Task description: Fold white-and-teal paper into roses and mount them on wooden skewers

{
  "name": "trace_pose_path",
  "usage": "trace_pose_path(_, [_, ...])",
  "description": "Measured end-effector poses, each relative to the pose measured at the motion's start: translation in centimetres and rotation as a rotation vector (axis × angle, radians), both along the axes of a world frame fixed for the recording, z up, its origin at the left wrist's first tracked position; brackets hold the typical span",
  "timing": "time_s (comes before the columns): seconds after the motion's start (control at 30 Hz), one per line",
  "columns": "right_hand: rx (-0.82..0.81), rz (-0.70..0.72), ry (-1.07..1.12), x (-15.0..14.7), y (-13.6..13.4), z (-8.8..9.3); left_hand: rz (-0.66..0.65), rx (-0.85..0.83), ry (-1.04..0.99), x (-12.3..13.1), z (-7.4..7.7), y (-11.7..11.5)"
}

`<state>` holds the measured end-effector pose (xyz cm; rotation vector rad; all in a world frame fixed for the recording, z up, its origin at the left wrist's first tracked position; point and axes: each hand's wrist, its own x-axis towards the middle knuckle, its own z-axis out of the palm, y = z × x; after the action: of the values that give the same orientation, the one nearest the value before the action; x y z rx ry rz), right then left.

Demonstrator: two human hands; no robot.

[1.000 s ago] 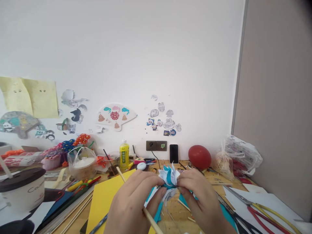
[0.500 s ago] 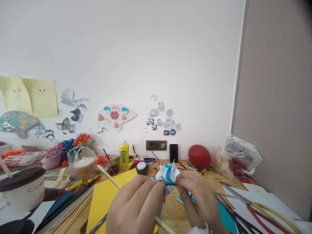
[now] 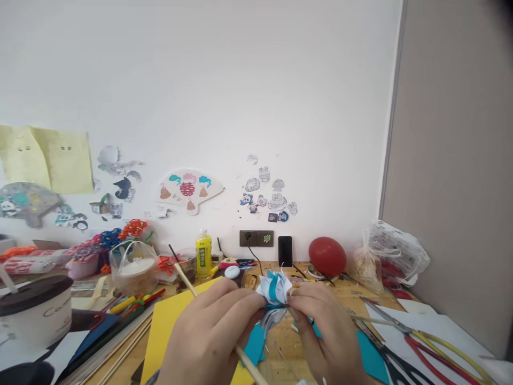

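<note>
A white and blue folded paper flower (image 3: 274, 289) is pinched between my two hands above the middle of the table. My left hand (image 3: 212, 326) is closed, its thumb and index finger gripping the flower from the left. A pale wooden stick (image 3: 185, 279) runs slantwise through this hand and comes out below it. From the right, the fingertips of my right hand (image 3: 326, 321) press together at the flower's base. Another thin stick (image 3: 371, 320) shows just right of that hand; I cannot tell whether it is held. Blue paper (image 3: 253, 345) lies under the hands.
Yellow paper (image 3: 160, 326) lies at left, beside a lidded cup (image 3: 36, 315). Scissors (image 3: 395, 323) rest on white paper at right. Along the wall stand a yellow bottle (image 3: 203, 254), a phone (image 3: 285, 251), a red balloon (image 3: 327, 256) and plastic bags (image 3: 396, 251).
My left hand has turned and shifted a little left, and the stick's upper end has swung right. The flower has tilted slightly. More blue paper shows between the hands.
</note>
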<state>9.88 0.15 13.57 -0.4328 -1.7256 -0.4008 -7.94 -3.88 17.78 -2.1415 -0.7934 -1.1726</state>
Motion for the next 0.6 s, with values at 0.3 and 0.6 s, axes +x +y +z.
trace_pose_path(0.3, [0.044, -0.038, 0.035, 0.1, -0.5, 0.5, -0.051, 0.034, 0.017, 0.1, -0.8, 0.2])
trace_pose_path(0.6, [0.116, -0.173, 0.155, 0.0, -0.6, 0.5, 0.089, 0.133, 0.062, 1.3, -1.9, -0.5])
